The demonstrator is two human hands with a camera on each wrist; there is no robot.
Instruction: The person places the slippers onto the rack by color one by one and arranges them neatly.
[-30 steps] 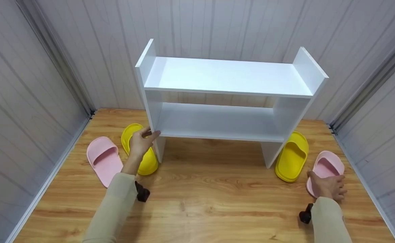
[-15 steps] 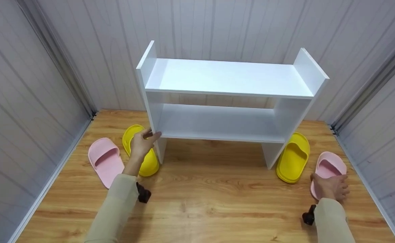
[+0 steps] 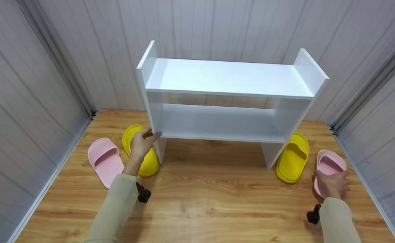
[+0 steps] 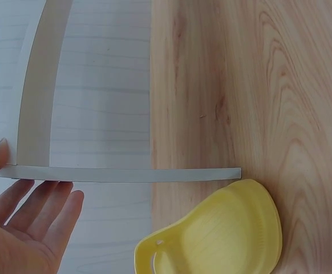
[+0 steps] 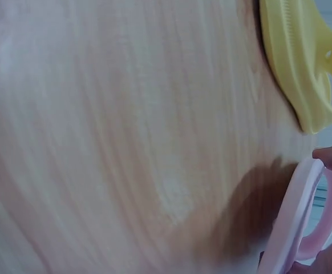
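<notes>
Left hand grips white shelf at left edge, thumb inside, fingers outside. Right hand pinches pink slipper by sides, to right of yellow slipper. Slipper probably light, soft, bendable, hard to break; side edges of sole seem good hold.

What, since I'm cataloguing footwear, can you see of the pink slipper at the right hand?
The pink slipper is a backless slide that looks like moulded foam, with one broad strap and a thick sole. Its toe points toward the back wall. The right hand grips its edges, partly covering it. It is right of, and apart from, a yellow slipper; a shadow suggests it may be lifted.
</notes>
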